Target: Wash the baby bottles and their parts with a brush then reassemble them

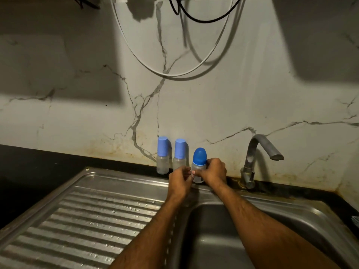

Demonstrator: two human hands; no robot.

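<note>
Three clear baby bottles stand in a row at the back of the sink against the wall. The left bottle and the middle bottle carry light blue cylindrical caps. The right bottle has a darker blue domed cap. My right hand grips this bottle's clear body from the right. My left hand has its fingers curled against the bottle's lower left side, fingertips meeting those of the right hand. No brush is in view.
A steel sink basin lies below my arms, with a wet ribbed drainboard to its left. A metal tap stands at the right rear. Black counter borders the sink. White and black cables hang on the marble wall.
</note>
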